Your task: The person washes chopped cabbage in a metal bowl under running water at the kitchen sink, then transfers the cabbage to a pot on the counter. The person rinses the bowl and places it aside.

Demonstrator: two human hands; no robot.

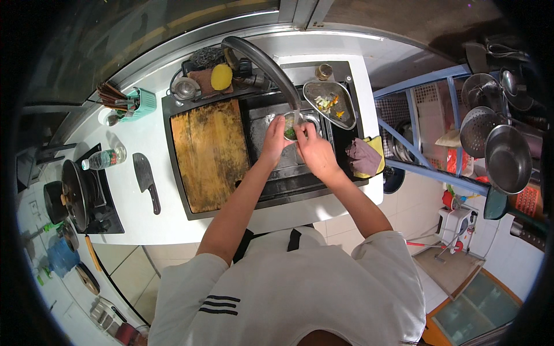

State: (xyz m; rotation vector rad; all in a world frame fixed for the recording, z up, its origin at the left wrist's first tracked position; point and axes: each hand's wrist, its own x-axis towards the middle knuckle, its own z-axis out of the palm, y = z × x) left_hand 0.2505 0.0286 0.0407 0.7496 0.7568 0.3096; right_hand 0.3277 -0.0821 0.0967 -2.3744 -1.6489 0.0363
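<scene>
Below the spout of the black faucet (277, 71), my left hand (273, 140) holds a small round bowl (286, 137) by its left side. Green bits, possibly chopped leaves, lie inside the bowl. Water seems to fall from the spout into it. My right hand (319, 153) is at the bowl's right side with bent fingers. Its fingertips touch the rim or reach just inside; whether they grip anything is hidden. Both hands are over the dark sink basin (262, 123). Behind my right hand, a drain fitting (312, 123) is partly covered.
A wooden cutting board (210, 158) covers the sink's left part. The strainer basket (320, 88) at right holds food scraps. Cloths (363, 158) hang at the right edge. Left lie a cleaver (145, 175), a plastic bottle (106, 158) and a stove (101, 203). Pans (508, 158) hang at right.
</scene>
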